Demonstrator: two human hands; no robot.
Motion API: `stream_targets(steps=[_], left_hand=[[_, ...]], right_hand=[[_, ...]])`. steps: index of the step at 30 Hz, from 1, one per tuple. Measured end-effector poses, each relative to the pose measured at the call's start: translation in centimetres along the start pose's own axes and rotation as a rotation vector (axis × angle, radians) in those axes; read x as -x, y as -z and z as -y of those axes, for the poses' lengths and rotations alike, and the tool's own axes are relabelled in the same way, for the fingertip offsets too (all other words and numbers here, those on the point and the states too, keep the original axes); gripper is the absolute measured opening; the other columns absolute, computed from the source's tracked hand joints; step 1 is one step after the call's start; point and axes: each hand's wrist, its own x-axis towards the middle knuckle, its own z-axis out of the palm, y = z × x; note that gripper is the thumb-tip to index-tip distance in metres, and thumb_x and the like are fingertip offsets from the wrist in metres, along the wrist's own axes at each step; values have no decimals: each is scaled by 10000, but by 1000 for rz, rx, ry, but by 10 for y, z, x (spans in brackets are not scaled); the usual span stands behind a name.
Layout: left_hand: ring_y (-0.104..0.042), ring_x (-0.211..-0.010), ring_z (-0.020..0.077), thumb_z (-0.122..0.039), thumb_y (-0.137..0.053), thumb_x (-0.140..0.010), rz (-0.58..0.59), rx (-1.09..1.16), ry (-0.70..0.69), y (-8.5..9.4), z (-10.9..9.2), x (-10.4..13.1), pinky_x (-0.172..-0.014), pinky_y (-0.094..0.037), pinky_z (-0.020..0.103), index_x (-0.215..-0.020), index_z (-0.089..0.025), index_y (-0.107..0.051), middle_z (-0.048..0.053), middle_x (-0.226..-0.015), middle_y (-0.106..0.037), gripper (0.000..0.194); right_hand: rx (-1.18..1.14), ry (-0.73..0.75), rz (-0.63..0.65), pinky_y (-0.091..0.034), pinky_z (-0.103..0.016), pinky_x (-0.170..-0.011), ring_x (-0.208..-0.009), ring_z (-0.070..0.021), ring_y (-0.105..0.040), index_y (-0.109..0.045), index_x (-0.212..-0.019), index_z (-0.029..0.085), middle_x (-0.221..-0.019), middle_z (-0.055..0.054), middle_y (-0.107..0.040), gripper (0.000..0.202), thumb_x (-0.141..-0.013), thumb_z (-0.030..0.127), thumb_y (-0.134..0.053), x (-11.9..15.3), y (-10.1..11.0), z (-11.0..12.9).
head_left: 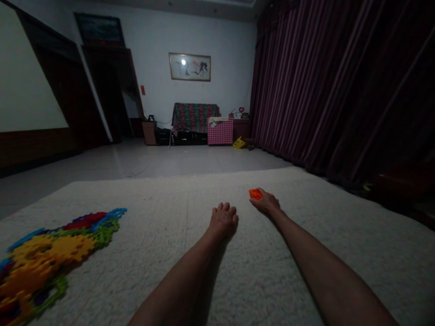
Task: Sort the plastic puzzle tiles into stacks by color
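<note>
My right hand (267,203) reaches out over the pale fleecy mat, its thumb and fingers closed on a small bright orange piece (255,194). The piece sits at the fingertips, and its exact shape is partly covered by the hand. My left hand (224,218) rests on the mat to the left of it, palm down, fingers slightly bent and a little apart, with nothing visible in it. Away to the left lies a heap of toothed, gear-like pieces (64,249) in yellow, orange, green, blue and red, apart from both hands.
The mat (163,253) spreads under both arms, and grey floor tiles (190,158) lie beyond its far edge. Dark purple curtains (306,81) hang along the right. At the far wall stand a cloth-draped item (195,117), a red-checked covered box (220,132) and a yellow bag (239,143).
</note>
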Motion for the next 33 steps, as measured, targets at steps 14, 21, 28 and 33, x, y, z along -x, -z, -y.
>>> stream_targets(steps=[14,21,28,33], left_hand=[[-490,-1343,343,-287,-659,-713,-39,473,26,15,33,66,-1127,-422,440,-1549,-199,-307,165,-1519,-392,911],[-493,-1293,315,-269,-792,-577,-217,637,31,37,68,152,-1123,-434,456,-1481,-248,-368,117,-1398,-421,998],[-547,-1134,266,-112,-685,-644,-438,568,114,69,123,226,-1051,-475,433,-1255,-208,-589,96,-1186,-558,627],[-558,-1138,274,-65,-658,-615,-355,363,183,129,177,274,-1076,-462,463,-1175,-206,-632,78,-1175,-602,579]], right_hand=[[-278,252,61,-521,-282,-786,-899,-217,-709,-701,-1153,275,-1027,-35,-769,383,-778,341,-662,119,-27,120],[-355,172,142,-529,-315,-834,-981,-243,-704,-637,-1261,228,-1102,-85,-747,484,-797,365,-639,191,-37,196],[-595,151,311,-524,-321,-837,-968,-239,-697,-642,-1222,221,-1072,-81,-742,436,-839,416,-568,263,-49,288],[-927,168,466,-530,-315,-874,-996,-224,-686,-648,-1212,168,-1113,-97,-736,447,-875,409,-480,290,-71,367]])
